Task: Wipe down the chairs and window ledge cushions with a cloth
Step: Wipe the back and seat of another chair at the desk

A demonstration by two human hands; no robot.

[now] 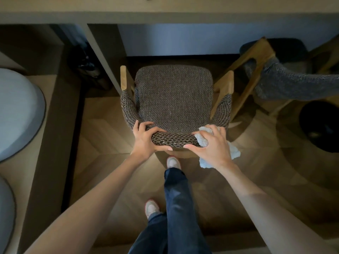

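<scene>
Standing behind the chair (174, 96) at the middle of the frame, a person leans over its curved backrest (176, 139), both arms reaching up from the lower edge. The left grip (145, 140) is wrapped round the left part of the backrest, fingers curled over the top and thumb along the near face. The right grip (214, 145) is curled over a white cloth (202, 139) and presses it on the right end of the backrest; the cloth bunches out past the fingertips and hangs below the wrist. The two thumbs nearly meet on the backrest's near side. The chair's front is tucked partly under the counter (165, 15) across the top of the frame. A second chair (266, 70) stands at the upper right, just beside the first, with a black bin (322, 125) below it at the right edge. Grey cushions (18, 110) lie along a ledge at the left edge. Two pale shoes (172, 162) stand on the wooden floor (102, 129) behind the chair.
</scene>
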